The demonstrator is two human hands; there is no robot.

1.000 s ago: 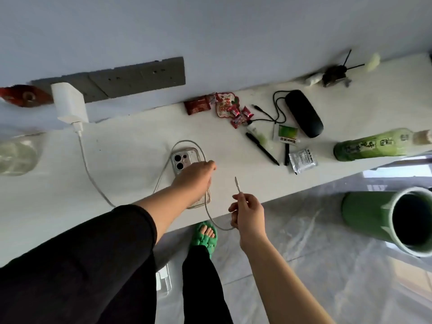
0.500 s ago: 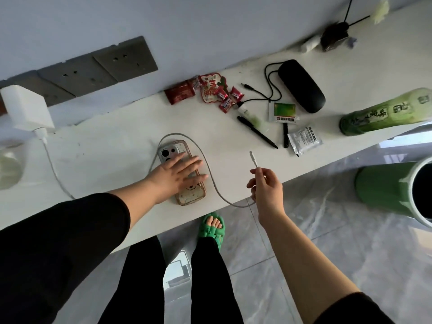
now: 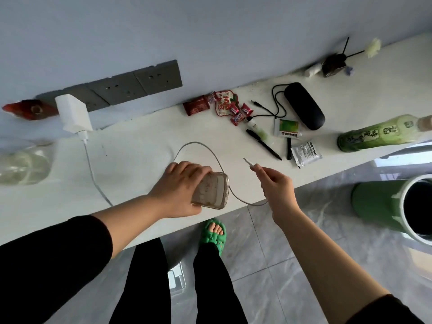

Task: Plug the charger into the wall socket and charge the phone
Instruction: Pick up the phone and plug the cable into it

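A white charger (image 3: 74, 114) sits plugged into the leftmost grey wall socket (image 3: 119, 88). Its white cable (image 3: 94, 176) runs down across the white counter (image 3: 140, 148), loops behind the phone and ends in a connector (image 3: 248, 162). My right hand (image 3: 275, 185) pinches the cable just behind that connector, tip pointing up and left. My left hand (image 3: 180, 185) grips the phone (image 3: 211, 191) in its clear case and tilts its near end off the counter. The connector is apart from the phone.
Red snack packets (image 3: 219, 106), a black case (image 3: 304, 105) with a black cord, pens, sachets and a lying green bottle (image 3: 378, 135) crowd the counter's right part. A glass jar (image 3: 21, 162) stands at the left. A green bin (image 3: 397, 206) stands on the floor.
My left hand went from lying flat on the phone to gripping it and tilting it up. My right hand moved the connector closer to the phone.
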